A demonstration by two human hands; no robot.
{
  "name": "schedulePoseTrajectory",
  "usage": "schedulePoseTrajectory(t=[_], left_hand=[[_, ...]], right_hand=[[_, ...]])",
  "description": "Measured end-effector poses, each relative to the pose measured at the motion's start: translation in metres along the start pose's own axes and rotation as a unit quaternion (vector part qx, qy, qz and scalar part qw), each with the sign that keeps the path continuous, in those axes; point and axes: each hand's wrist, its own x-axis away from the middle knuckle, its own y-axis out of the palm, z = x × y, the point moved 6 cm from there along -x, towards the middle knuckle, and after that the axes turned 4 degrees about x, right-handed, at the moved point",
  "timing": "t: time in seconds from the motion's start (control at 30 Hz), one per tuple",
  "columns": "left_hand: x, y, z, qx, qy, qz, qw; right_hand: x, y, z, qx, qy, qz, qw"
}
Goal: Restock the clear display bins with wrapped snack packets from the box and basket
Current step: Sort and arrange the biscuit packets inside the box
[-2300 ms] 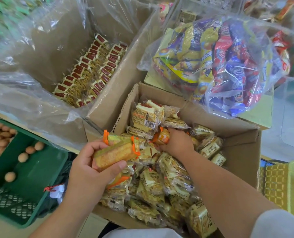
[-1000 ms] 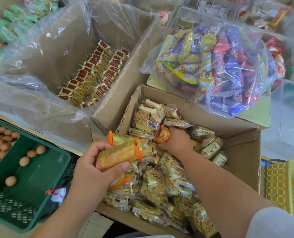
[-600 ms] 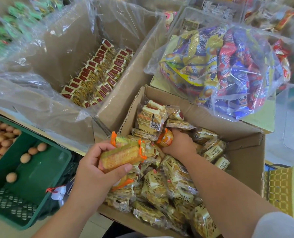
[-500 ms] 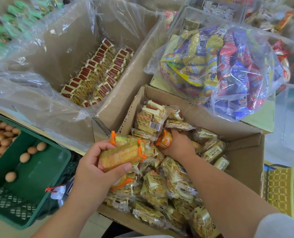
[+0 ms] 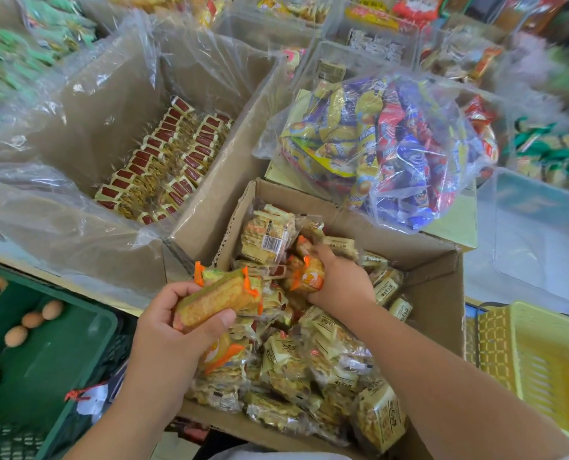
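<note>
Both hands are busy at the open cardboard box [image 5: 441, 295]: the left hand [image 5: 172, 325] grips an orange-edged cake packet [image 5: 218, 298] lengthwise, thumb on its near side and fingers curled behind it, holding it just above the box's 9 o'clock wall. The right hand [image 5: 341, 282] reaches into the heap towards 12 o'clock, its fingers closed round a second orange-edged packet [image 5: 308, 280]. Around them the box is well filled with loose wrapped packets [image 5: 326, 353], mostly pale yellow. This looks like the gathering step, with the orange-edged packets being picked out from the rest. A yellow basket [image 5: 542, 360] sits at 4 o'clock, just beside the box. An empty-looking clear bin [image 5: 535, 234] lies at 3 o'clock, and further clear bins [image 5: 373, 44], partly filled, run across 12 to 1 o'clock. The next move probably calls for lifting the right-hand packet free without dragging its neighbours, then carrying both packets to whichever bin holds that kind; which one cannot be told from here.
</note>
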Motion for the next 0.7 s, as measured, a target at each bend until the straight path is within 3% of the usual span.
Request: schedulePoseTrajectory(t=[0.2,0.37,0.53,0.7], left_hand=[[0.003,0.017,-0.004,0.023,-0.024,-0.009,0.999],[0.006,0.045,0.001,0.03,-0.005,-0.012,0.999],[0.021,0.095,-0.006,0.013,0.0,-0.033,0.999],[0.049,0.172,-0.02,0.009,-0.018,-0.034,0.999]], right_hand=[[0.033,-0.048,0.012,-0.065,-0.024,0.046,0.997],[0.063,-0.095,0.047,-0.25,0.003,0.116,0.961],[0.112,-0.121,0.131,-0.364,0.051,0.168,0.915],[0.168,-0.111,0.248,-0.371,0.094,0.176,0.907]])
